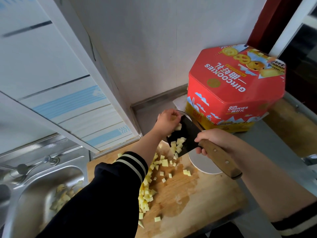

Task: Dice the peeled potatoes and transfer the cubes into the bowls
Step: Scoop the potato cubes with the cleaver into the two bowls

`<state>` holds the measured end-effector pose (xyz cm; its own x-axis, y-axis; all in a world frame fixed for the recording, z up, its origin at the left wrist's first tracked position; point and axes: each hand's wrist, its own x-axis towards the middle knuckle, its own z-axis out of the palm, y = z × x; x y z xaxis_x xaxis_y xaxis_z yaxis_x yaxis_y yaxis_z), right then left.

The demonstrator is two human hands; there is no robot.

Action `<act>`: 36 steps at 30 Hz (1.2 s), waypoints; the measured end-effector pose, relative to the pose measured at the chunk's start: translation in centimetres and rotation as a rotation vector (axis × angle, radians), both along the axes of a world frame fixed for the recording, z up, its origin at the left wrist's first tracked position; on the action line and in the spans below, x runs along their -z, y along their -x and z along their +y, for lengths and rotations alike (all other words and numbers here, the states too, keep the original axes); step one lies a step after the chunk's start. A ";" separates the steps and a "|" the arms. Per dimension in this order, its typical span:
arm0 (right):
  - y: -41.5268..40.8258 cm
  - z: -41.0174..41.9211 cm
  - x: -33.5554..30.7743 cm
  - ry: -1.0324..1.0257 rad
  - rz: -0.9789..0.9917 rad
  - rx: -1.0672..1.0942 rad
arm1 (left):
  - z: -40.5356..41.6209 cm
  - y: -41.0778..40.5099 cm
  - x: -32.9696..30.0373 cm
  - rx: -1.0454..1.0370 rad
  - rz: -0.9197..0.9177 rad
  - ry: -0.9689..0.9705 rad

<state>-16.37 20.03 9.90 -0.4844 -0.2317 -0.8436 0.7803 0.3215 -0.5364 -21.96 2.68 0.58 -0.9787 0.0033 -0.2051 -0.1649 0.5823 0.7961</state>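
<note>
Over a dark bowl (181,112) — cleaver (184,134) bearing potato cubes (178,143).

I count two hands: the right hand (208,140) closes its grip round one cleaver (187,133), the left hand (169,120) cups cubes at the blade. Potato cubes (147,191) are too many to count: about a dozen on the blade beside the grip, scores below it on one cutting board (197,200). One white bowl (202,162) sits under the grip; a second, dark rim (181,112) shows behind the blade. One red cookie tin (236,88) beyond. One sink (42,186), far left.
</note>
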 end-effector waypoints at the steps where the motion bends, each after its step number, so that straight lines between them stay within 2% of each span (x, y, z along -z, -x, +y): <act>1: -0.1 0.1 0.1 -0.006 0.011 0.002 | 0.0 0.1 0.0 -0.018 -0.005 -0.021; 5: -0.3 1.0 0.0 -0.024 0.012 -0.011 | -0.3 0.0 -0.1 -0.059 -0.050 -0.091; 10: -0.8 1.5 -0.3 -0.015 0.034 -0.019 | -0.8 -0.3 -0.5 -0.066 -0.076 -0.055; 16: -1.0 2.1 -0.7 -0.033 0.073 0.000 | -0.9 -0.8 -1.6 -0.020 -0.134 -0.105; 21: -1.0 2.2 -0.9 -0.051 0.089 0.009 | -0.8 -1.9 -1.9 0.070 0.104 -0.119; 25: -0.7 1.9 -1.1 -0.061 0.100 0.038 | -0.5 -1.4 -1.8 0.260 0.147 -0.006; 27: -0.4 1.7 -1.2 -0.064 0.103 0.047 | -0.2 -1.0 -1.8 0.291 0.134 0.057; 32: -0.2 1.6 -1.0 -0.067 0.105 0.056 | -0.3 -0.9 -1.6 0.238 0.106 0.114; 36: -0.1 1.6 -0.9 -0.049 0.106 0.073 | -1.6 -1.1 -0.7 0.188 0.049 0.278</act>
